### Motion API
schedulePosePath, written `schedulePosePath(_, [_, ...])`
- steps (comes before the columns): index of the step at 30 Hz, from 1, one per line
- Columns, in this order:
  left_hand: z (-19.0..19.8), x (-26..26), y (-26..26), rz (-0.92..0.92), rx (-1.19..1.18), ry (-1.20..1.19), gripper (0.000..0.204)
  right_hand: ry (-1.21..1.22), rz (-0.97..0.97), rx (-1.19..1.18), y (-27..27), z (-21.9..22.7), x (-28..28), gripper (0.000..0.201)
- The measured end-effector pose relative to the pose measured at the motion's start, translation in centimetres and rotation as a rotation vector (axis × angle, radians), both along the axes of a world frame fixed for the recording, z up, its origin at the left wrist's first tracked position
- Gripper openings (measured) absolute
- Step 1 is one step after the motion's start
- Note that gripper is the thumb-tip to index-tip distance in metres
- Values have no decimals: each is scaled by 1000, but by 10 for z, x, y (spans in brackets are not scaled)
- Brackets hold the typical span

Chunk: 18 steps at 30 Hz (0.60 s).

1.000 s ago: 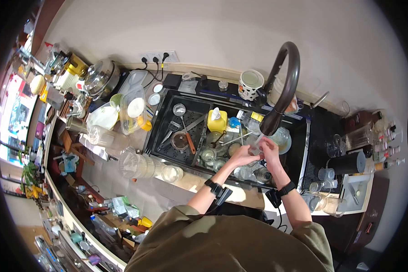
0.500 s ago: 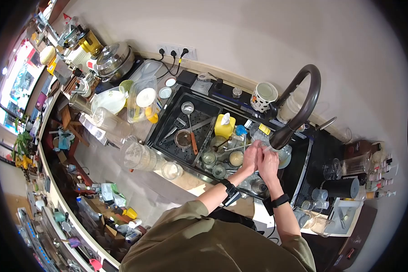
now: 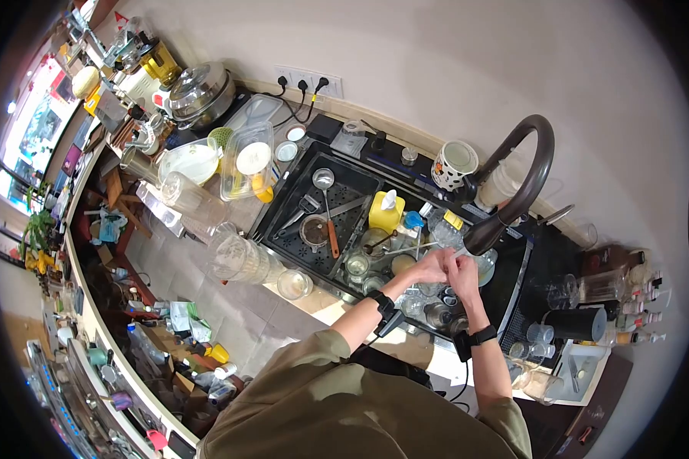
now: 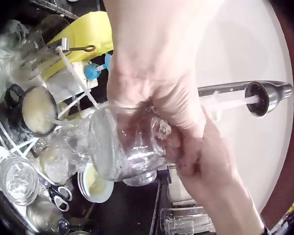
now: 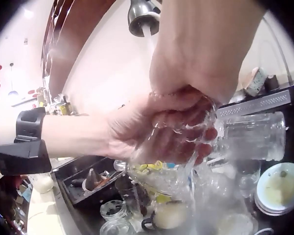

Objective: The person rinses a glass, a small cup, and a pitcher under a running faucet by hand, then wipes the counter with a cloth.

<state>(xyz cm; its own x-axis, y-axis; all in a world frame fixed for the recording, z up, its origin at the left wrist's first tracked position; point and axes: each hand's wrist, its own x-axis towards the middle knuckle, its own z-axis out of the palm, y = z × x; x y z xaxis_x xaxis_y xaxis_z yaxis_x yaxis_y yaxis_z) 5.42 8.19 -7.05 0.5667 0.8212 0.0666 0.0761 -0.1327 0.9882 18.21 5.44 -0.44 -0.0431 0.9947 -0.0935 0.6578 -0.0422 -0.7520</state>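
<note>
Both hands meet under the dark faucet [image 3: 482, 236], over the sink's right basin. Water runs from the spout onto them in the wrist views. My left hand [image 3: 430, 268] curls round a clear glass jar [image 4: 107, 144], which lies tilted on its side in the left wrist view. My right hand [image 3: 462, 277] presses against the same glass at its mouth, fingers partly hidden behind the left hand and splashing water. In the right wrist view the left hand [image 5: 156, 127] is wet, with the right hand [image 5: 200, 63] above it.
Glass jars [image 3: 357, 264], a yellow container [image 3: 385, 213] and scissors [image 4: 58, 195] crowd the basin below. A ladle [image 3: 323, 180] lies in the left tray. Stacked white bowls [image 5: 279, 190] sit beside the jars. Glass jugs [image 3: 233, 256] stand on the front ledge.
The head view has turned, so the sink appears tilted and slightly lower. Both hands stay together under the faucet, with their wrists and fingers in a changed pose.
</note>
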Motion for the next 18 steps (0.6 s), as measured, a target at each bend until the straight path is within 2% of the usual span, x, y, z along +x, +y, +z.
schedulePosePath(1, [3,0,1,5,39,45,36,-6,9,19,0,0,-1,36])
schedulePosePath(4, [-19,8,-2,63,-36,-149,39,-37,30,54,0,3,-2,38])
schedulePosePath(6, [-30,19,-2,221,-55,-227,37,-71,40,39,-1,7,-1,39])
schedulePosePath(7, [-32,22,-2,302,-65,-266,37,-54,39,120,-3,1,2,37])
schedulePosePath(8, [-35,22,-4,361,-93,-133,38,-36,38,201,-5,-11,8,35])
schedulePosePath(9, [-17,18,-7,417,-118,0,39,-19,35,283,-7,-17,12,33])
schedulePosePath(10, [3,13,-11,470,-142,134,41,32,-35,241,-9,-16,14,33])
schedulePosePath(11, [20,11,-15,533,-194,121,51,83,-108,197,-13,-14,16,33])
schedulePosePath(12, [17,11,-14,573,-224,86,52,134,-184,155,-17,-13,19,34])
schedulePosePath(13, [12,12,-14,610,-255,51,54,297,-206,29,-18,-28,25,39])
schedulePosePath(15, [4,15,-14,680,-321,-17,57,697,-303,-376,-27,-37,23,43])
schedulePosePath(16, [6,16,-15,648,-418,-83,52,898,-346,-576,-31,-38,18,46])
schedulePosePath(17, [8,17,-17,616,-516,-149,48,976,-286,-550,-38,-41,10,56])
schedulePosePath(18, [12,18,-18,585,-613,-216,44,850,-260,-484,-43,-50,4,62])
